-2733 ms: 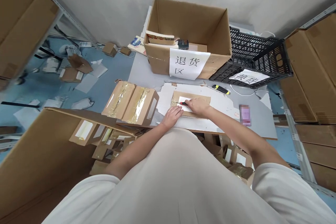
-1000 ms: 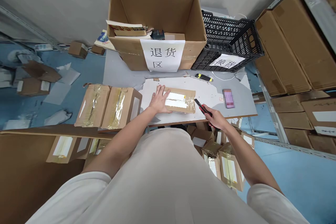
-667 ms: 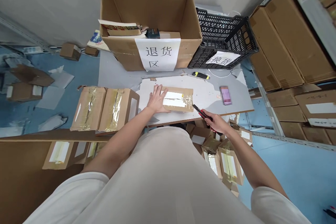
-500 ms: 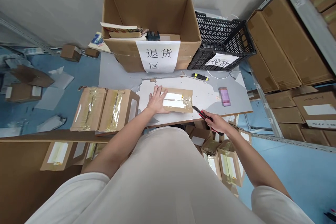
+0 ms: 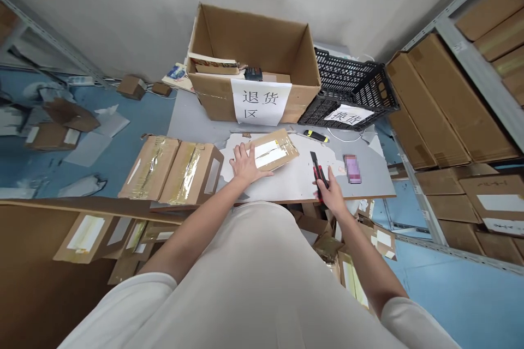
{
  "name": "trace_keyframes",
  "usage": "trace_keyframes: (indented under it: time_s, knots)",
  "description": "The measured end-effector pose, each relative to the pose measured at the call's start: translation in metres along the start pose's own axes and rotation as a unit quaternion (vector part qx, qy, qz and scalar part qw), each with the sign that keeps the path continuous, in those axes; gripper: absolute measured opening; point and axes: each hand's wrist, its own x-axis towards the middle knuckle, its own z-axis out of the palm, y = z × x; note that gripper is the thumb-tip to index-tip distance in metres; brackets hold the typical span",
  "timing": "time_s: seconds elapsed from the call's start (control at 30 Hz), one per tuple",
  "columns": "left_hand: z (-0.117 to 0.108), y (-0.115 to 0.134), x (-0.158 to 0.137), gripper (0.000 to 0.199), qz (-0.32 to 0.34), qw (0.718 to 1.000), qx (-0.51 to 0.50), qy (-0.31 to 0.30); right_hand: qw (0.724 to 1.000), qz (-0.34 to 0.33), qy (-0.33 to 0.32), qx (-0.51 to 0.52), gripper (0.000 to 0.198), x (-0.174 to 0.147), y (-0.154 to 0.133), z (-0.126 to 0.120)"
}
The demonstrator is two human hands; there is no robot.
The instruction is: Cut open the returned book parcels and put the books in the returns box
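A taped cardboard box (image 5: 290, 144) with a white label lies at an angle on the worktable, its right end farther from me. My left hand (image 5: 244, 166) grips its left end, fingers spread over the far left corner and thumb along the near side. To the right, apart from the box, my right hand (image 5: 332, 193) is closed round a black and red utility knife (image 5: 319, 170). The knife's dark tip points away from me, above the table. My right index finger sticks out beside the handle.
Two taped boxes (image 5: 190, 174) stand left on the table (image 5: 282, 190). Behind are a large open carton (image 5: 305, 95) with books and a black crate (image 5: 374, 90). A yellow-black cutter (image 5: 316, 136) and a purple item (image 5: 352, 169) lie right. Shelving (image 5: 446, 38) rises right.
The box has turned, its right end swinging away from me. My right hand has drawn the knife off the box's right end and turned its tip forward. The camera view has shifted.
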Motion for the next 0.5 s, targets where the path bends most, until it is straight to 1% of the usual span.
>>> trace_keyframes:
  time_s: [0.03,0.07,0.13,0.2,0.23,0.3,0.37,0.43,0.5]
  knots:
    - [-0.002,0.000,-0.003,0.111,-0.017,1.000,-0.001,0.003,0.998,0.000,0.004,0.063,0.067,0.008,-0.001,0.018]
    - [-0.004,-0.002,-0.006,0.101,-0.026,1.000,-0.005,0.004,0.993,0.004,-0.001,0.120,0.059,0.017,-0.003,0.036]
    - [-0.005,-0.010,-0.016,0.073,-0.021,0.999,-0.033,-0.001,0.979,0.021,-0.020,0.203,0.048,0.032,-0.009,0.070]
    - [0.001,-0.021,-0.030,0.051,0.003,0.996,-0.093,-0.009,0.971,0.029,-0.031,0.235,0.043,0.044,-0.015,0.093]
    - [0.005,-0.027,-0.038,0.046,0.017,0.991,-0.133,-0.013,0.971,0.025,-0.032,0.237,0.042,0.050,-0.018,0.099]
    - [0.015,-0.036,-0.054,0.043,0.036,0.976,-0.213,-0.023,0.974,0.009,-0.032,0.225,0.041,0.059,-0.022,0.104]
    - [0.023,-0.041,-0.065,0.043,0.042,0.965,-0.259,-0.027,0.975,-0.001,-0.038,0.217,0.043,0.064,-0.023,0.100]
    - [0.024,-0.043,-0.065,0.047,0.042,0.965,-0.256,-0.016,0.974,-0.008,-0.040,0.224,0.045,0.062,-0.021,0.093]
    - [0.019,-0.040,-0.051,0.053,0.043,0.972,-0.231,0.008,0.970,-0.010,-0.035,0.240,0.046,0.050,-0.015,0.087]
